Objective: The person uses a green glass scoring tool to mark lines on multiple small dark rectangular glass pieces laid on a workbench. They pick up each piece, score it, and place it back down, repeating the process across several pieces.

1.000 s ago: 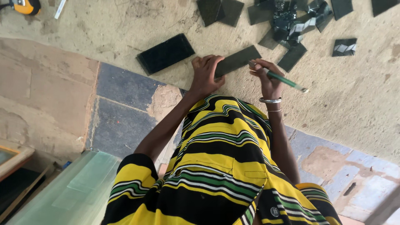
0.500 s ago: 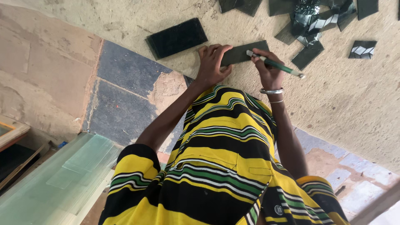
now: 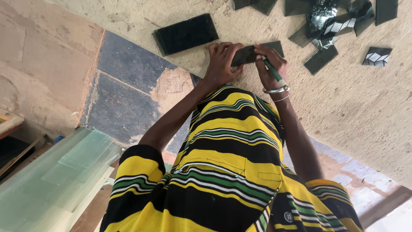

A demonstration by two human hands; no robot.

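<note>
A dark rectangular glass strip (image 3: 246, 55) lies on the sandy concrete surface (image 3: 365, 107). My left hand (image 3: 221, 62) presses down on its left end with spread fingers. At the strip's right part, my right hand (image 3: 270, 68) grips a thin green-handled tool (image 3: 274, 74) whose tip rests on the glass. Two bangles (image 3: 277, 90) circle my right wrist. My yellow, black and green striped garment (image 3: 231, 163) fills the lower middle.
A bigger dark rectangular piece (image 3: 185, 33) lies left of my hands. Several dark glass offcuts and mirrored scraps (image 3: 339, 25) lie at the top right. Clear greenish glass sheets (image 3: 56, 180) are stacked at the bottom left. Dark floor tiles (image 3: 124, 86) show at the left.
My right hand has drawn in over the strip, and the green tool now stands steeper with its tip on the glass. The left hand stays pressed on the strip's left end.
</note>
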